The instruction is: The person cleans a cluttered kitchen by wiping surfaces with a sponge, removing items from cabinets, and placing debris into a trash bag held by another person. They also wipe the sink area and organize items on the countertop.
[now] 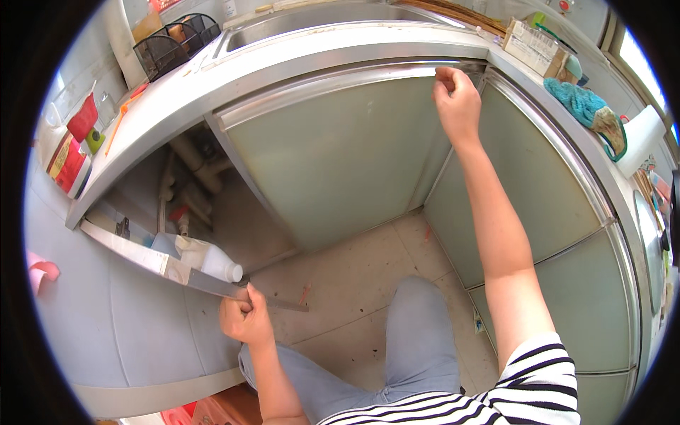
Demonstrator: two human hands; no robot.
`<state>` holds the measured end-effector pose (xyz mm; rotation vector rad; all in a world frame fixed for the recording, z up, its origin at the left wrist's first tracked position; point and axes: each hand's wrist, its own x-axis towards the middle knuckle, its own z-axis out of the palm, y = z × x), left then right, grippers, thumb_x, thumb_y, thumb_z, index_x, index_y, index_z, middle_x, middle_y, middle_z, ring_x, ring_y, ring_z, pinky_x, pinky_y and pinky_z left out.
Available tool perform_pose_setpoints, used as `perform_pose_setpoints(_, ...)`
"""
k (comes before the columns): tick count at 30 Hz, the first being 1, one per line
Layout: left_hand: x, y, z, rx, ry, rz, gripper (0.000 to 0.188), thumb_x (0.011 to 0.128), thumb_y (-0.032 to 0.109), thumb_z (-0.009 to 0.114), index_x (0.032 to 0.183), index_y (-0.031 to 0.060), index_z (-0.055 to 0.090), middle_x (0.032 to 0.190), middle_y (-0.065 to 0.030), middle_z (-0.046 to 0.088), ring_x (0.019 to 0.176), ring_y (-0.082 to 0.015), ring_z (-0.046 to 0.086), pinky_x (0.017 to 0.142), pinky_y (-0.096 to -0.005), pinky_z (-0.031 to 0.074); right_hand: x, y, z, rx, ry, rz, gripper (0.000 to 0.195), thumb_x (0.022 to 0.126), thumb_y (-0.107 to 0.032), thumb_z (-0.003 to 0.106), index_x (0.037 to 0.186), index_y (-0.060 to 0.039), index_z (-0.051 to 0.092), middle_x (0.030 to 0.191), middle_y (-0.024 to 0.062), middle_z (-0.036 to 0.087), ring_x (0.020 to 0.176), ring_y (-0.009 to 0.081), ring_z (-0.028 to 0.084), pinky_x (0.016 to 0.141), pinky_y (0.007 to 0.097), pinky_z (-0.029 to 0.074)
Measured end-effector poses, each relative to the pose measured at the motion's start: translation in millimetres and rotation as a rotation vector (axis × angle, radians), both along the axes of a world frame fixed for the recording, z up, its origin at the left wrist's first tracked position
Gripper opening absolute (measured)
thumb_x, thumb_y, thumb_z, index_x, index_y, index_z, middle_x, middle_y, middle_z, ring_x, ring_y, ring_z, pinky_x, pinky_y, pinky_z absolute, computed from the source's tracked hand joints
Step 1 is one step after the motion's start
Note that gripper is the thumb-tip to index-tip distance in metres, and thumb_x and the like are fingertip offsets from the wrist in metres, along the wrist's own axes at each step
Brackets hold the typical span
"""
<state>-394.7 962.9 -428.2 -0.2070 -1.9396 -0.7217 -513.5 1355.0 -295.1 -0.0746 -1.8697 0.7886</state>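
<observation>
My left hand (245, 319) is closed around the free edge of an open cabinet door (170, 270), which I see nearly edge-on. Behind that door, a white plastic jug (208, 259) with a white cap lies tilted in the cabinet opening. Drain pipes (199, 167) run through the dark space under the sink. My right hand (459, 103) is raised, its fingers curled at the right end of the metal handle rail (340, 87) on a pale green cabinet door (340, 164). Whether those fingers grip the rail is unclear.
A stainless sink (319, 21) is set in the white countertop (297, 45). On it stand a black mesh organizer (164, 53), a red-labelled tub (66, 164), a cardboard box (536, 50) and a teal glove (576, 101). My knees are above the tiled floor (340, 297).
</observation>
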Motion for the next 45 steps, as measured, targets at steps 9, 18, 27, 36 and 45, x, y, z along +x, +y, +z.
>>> perform_pose_setpoints(9, 25.7, -15.0, -6.9, 0.024, -0.045, 0.057, 0.033, 0.069, -0.002, 0.063, 0.055, 0.0060, 0.034, 0.051, -0.0045, 0.039, 0.044, -0.0216, 0.036, 0.043, -0.0342, 0.029, -22.9, 8.1, 23.1, -1.182, 0.110, 0.534, 0.016, 0.078, -0.005, 0.051, 0.089, 0.0054, 0.052, 0.086, 0.0157, 0.057, 0.076, 0.0249, 0.059, 0.068, 0.0323, 0.053)
perform_pose_setpoints(18, 6.3, -5.2, -3.9, 0.062, -0.024, -0.002, 0.032, 0.072, 0.004, 0.066, 0.056, 0.0058, 0.039, 0.051, -0.0055, 0.040, 0.044, -0.0208, 0.036, 0.042, -0.0339, 0.029, 18.9, 33.7, 42.5, -1.610, -0.129, 0.904, 0.014, 0.077, -0.007, 0.052, 0.082, 0.0042, 0.046, 0.071, 0.0089, 0.050, 0.056, 0.0135, 0.046, 0.044, 0.0215, 0.038)
perform_pose_setpoints(27, -44.1, 28.3, 7.8, 0.114, -0.458, -0.344, 0.027, 0.082, 0.011, 0.057, 0.105, -0.0002, 0.050, 0.101, -0.0120, 0.052, 0.093, -0.0209, 0.053, 0.078, -0.0324, 0.048, 165.8, -50.7, 26.3, -1.445, 0.022, 1.072, 0.009, 0.081, -0.010, 0.047, 0.083, -0.0015, 0.044, 0.062, 0.0024, 0.041, 0.048, 0.0076, 0.036, 0.041, 0.0182, 0.028)
perform_pose_setpoints(36, -47.5, 147.2, 186.6, -0.234, 0.410, -0.781, 0.036, 0.088, 0.031, 0.048, 0.102, -0.0007, 0.055, 0.097, -0.0161, 0.057, 0.093, -0.0278, 0.055, 0.083, -0.0416, 0.043, 240.6, -156.5, 25.9, -1.226, 0.115, 0.720, 0.055, 0.077, -0.012, 0.050, 0.124, 0.0030, 0.028, 0.059, 0.0033, 0.044, 0.043, 0.0092, 0.037, 0.039, 0.0184, 0.028)
perform_pose_setpoints(45, -7.0, 151.3, 173.8, -0.467, 0.163, -0.976, 0.050, 0.081, 0.052, 0.048, 0.057, 0.0082, 0.043, 0.055, -0.0056, 0.039, 0.053, -0.0236, 0.044, 0.061, -0.0345, 0.039, 338.2, -158.5, -6.8, -0.369, 0.082, 0.295, 0.036, 0.083, -0.034, 0.057, 0.092, 0.0010, 0.058, 0.077, 0.0126, 0.058, 0.056, 0.0143, 0.052, 0.049, 0.0247, 0.040)
